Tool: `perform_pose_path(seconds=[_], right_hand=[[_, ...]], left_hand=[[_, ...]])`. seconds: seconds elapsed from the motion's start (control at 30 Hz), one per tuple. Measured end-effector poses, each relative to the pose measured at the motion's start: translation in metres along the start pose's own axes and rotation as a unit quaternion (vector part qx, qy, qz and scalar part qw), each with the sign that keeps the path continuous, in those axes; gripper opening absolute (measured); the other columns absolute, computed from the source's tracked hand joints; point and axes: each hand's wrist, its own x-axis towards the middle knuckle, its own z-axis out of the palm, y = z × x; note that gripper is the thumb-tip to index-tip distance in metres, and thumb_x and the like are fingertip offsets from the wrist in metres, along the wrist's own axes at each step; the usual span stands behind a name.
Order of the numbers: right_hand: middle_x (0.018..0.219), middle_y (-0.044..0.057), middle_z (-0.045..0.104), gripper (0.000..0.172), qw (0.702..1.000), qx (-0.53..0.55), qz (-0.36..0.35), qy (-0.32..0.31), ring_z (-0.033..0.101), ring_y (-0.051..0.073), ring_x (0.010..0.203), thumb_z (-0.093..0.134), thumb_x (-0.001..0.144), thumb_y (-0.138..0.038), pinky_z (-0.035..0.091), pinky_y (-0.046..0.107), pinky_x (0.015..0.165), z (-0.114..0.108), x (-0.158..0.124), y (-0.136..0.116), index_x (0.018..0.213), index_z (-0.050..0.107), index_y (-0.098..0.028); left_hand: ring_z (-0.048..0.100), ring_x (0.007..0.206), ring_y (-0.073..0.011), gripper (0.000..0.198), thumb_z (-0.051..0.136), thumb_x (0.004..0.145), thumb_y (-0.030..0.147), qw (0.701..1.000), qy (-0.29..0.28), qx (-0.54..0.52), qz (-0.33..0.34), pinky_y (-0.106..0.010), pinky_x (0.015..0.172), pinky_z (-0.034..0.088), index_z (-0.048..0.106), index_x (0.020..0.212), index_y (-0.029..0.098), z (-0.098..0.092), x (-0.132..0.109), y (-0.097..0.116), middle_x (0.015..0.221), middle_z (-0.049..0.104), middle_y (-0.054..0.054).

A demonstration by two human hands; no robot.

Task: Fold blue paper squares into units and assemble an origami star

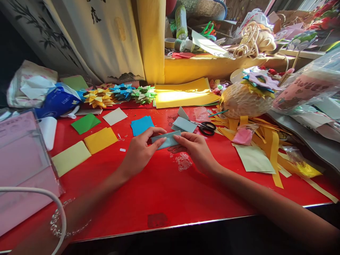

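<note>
A light blue folded paper strip is held above the red table, between both hands. My left hand pinches its left part, with the thumb on the near face. My right hand pinches its right end between thumb and fingers. Just behind the strip lie folded grey-blue papers, touching black-handled scissors. A stack of bright blue paper is beyond my left hand.
Green, yellow and pale yellow papers lie at the left, near a pink folder. Folded paper stars stand at the back. Yellow strips and a woven basket are at the right.
</note>
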Motion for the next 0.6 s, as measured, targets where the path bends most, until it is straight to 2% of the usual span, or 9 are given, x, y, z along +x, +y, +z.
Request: perform_pose_path(seconds=[0.6], right_hand=[[0.069, 0.003, 0.066, 0.025, 1.000, -0.006, -0.013, -0.005, 0.064, 0.013, 0.062, 0.062, 0.074, -0.038, 0.053, 0.026, 0.063, 0.0009, -0.0007, 0.0030, 0.079, 0.064, -0.014]], left_hand=[[0.057, 0.078, -0.0148, 0.028, 0.052, 0.080, 0.042, 1.000, 0.002, 0.017, -0.005, -0.023, 0.065, 0.045, 0.060, 0.098, 0.022, -0.0003, 0.0001, -0.0011, 0.095, 0.064, -0.002]])
